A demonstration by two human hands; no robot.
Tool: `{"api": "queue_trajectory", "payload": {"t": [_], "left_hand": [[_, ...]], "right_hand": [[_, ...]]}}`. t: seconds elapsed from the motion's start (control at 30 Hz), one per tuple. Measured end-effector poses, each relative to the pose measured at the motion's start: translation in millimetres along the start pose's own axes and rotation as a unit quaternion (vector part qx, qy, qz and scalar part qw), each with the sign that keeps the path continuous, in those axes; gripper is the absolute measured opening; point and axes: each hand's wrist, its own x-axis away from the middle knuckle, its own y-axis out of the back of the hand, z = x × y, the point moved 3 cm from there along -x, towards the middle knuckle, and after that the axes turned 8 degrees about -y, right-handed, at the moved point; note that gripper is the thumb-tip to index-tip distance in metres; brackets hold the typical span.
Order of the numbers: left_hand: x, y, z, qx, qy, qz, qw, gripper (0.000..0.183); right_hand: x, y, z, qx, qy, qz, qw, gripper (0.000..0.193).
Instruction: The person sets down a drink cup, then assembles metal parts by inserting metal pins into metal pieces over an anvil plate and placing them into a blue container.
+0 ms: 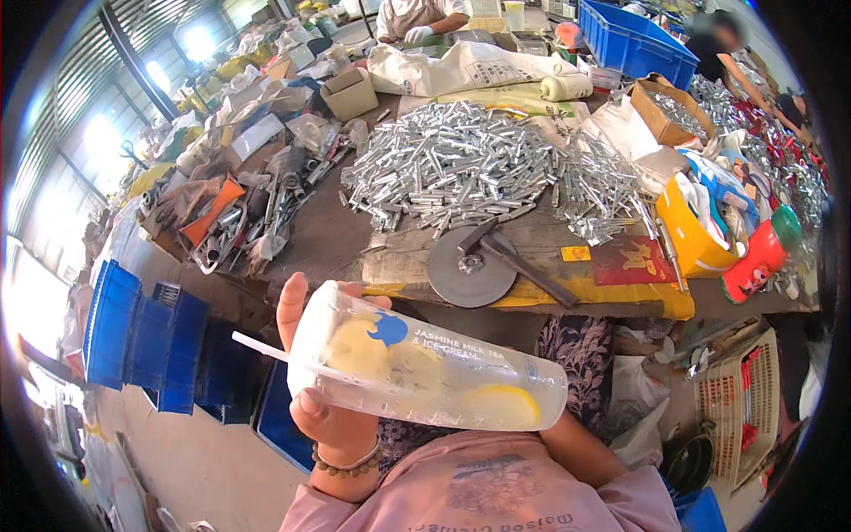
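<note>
My left hand (330, 417) is wrapped round a clear plastic cup (434, 368), tipped nearly on its side close in front of me. Inside it are a pale drink and a lemon slice (510, 403). A white straw (259, 345) sticks out on the left, by my fingers. Of my right arm only the forearm (581, 443) shows; the cup hides the hand. Beyond the cup, a hammer (530, 269) lies across a round metal plate (452, 277) at the table's near edge. Behind these is a heap of short silvery metal tubes (452, 168).
Thin metal pins (603, 182) lie right of the heap. A yellow container (696, 226) and a red jar with a green lid (762, 253) stand at the right. Blue crates (151, 337) are stacked at the left. A co-worker's gloved hand (418, 35) shows at the far side.
</note>
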Motion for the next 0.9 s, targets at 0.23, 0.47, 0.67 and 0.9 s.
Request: {"api": "queue_trajectory", "payload": {"t": [0.23, 0.47, 0.67, 0.9], "left_hand": [[0.3, 2.2, -0.3, 0.033, 0.024, -0.008, 0.999, 0.116], [3.2, 1.4, -0.6, 0.034, 0.029, 0.001, 0.999, 0.118], [3.9, -0.3, -2.9, 0.016, 0.039, 0.010, 0.999, 0.118], [10.6, -5.0, 12.4, -0.032, 0.082, -0.011, 0.996, 0.110]], "right_hand": [[7.7, 15.5, -9.3, -0.105, -0.145, 0.087, 0.980, 0.051], [56.3, -17.8, 54.7, 0.017, 0.025, 0.013, 0.999, 0.056], [0.5, 14.3, -17.9, -0.054, -0.067, 0.070, 0.994, 0.058], [18.1, -4.6, 23.0, -0.035, -0.097, 0.082, 0.991, 0.056]]}}
